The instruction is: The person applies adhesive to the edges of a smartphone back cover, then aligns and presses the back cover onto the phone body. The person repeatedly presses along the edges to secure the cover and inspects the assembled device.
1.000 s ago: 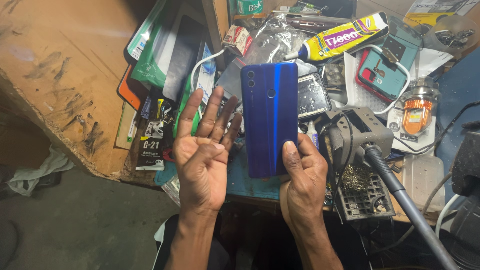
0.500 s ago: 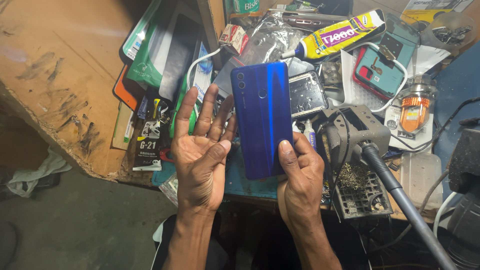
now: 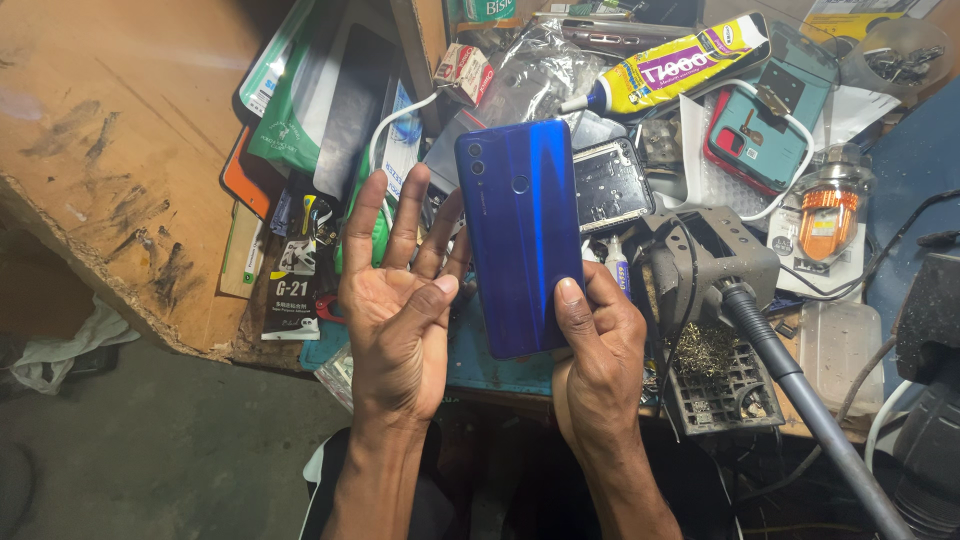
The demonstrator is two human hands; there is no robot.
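A yellow glue tube (image 3: 668,72) with a purple label lies at the top of the cluttered bench, a small red-and-white carton (image 3: 462,73) sits left of it, and green and black flat packets (image 3: 300,150) overlap along the wooden board's edge. The right hand (image 3: 598,365) grips the lower end of a blue phone (image 3: 520,235), held back-up above the bench, thumb pressed on its rear. The left hand (image 3: 398,310) is spread open, palm up, empty, fingertips just beside the phone's left edge.

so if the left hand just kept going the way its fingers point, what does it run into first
Probably the white cable and the packets beyond the left hand fingertips, though the hand may be raised above the clutter. The blue phone stays beside it.
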